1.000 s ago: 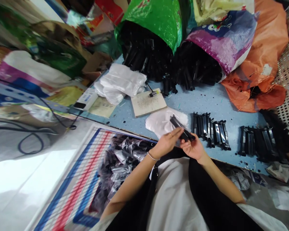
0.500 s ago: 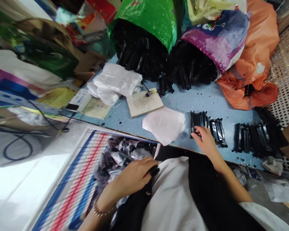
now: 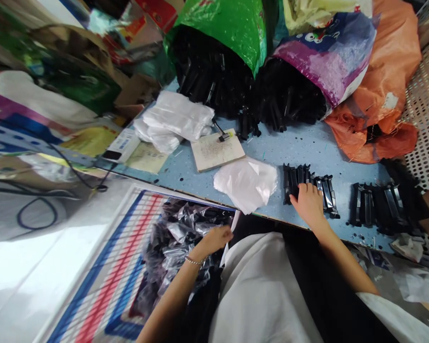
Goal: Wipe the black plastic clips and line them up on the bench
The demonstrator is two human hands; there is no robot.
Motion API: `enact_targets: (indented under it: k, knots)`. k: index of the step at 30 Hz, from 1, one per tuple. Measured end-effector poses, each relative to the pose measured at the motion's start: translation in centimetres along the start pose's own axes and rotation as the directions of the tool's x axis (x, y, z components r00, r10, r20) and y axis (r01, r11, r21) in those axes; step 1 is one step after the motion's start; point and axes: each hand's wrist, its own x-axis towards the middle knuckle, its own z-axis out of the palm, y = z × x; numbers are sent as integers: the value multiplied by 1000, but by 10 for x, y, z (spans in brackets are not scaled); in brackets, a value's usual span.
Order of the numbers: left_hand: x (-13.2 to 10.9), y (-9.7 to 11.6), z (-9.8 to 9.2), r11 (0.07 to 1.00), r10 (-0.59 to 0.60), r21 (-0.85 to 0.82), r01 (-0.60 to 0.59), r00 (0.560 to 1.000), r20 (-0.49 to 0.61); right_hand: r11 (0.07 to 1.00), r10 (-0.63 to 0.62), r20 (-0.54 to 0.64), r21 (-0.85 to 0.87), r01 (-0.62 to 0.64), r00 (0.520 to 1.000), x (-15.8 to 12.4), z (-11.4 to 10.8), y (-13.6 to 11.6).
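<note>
A pale blue worktop (image 3: 271, 148), sprinkled with dark specks, runs from the left of the frame across to the lower right. At its back, upper centre, rest a green bag (image 3: 229, 21) and a purple-and-white bag (image 3: 338, 66), both with black parts at their mouths; an orange sack (image 3: 391, 95) slumps at upper right. Left of centre lie a white box (image 3: 126, 143) with a dark end, a yellowish sheet (image 3: 148, 159), a stack of white plastic bags (image 3: 178, 114) and a thick pad (image 3: 207, 155). A flat white plastic pile (image 3: 248, 183) sits near the front edge, centre. Right of it come one row of black pieces (image 3: 287, 183) and, well apart, a second row (image 3: 368, 207).
</note>
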Motion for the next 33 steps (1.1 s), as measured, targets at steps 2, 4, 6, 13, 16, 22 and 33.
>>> enact_targets:
  k: [2, 4, 6, 13, 16, 22, 33]
  knots:
    - [26, 31, -18, 989, 117, -47, -137, 947, -300, 1000, -4, 19, -23, 4, 1000, 5, -2, -4]
    - [57, 70, -30, 945, 260, -1, -327, 753, -605, 999, 11, 40, -31, -10, 999, 11, -3, -9]
    - [86, 107, -34, 927, 338, 119, -356, 654, -677, 999, 15, 62, -33, -13, 998, 17, -3, -11]
    - [123, 116, -44, 927, 293, -18, -374, 756, -586, 974, 71, 137, 205, -98, 988, 34, -5, 15]
    - [120, 101, -53, 895, 167, -247, -371, 793, -587, 735, 128, 211, 636, -235, 969, 30, -2, 30]
    - [127, 94, -51, 830, 67, -410, -378, 797, -600, -460, -297, 520, 657, -597, 801, -18, 29, 9]
    - [78, 99, -45, 781, 606, 353, -514, 490, -627, -570, -740, 418, 26, -821, 527, -26, 47, -27]
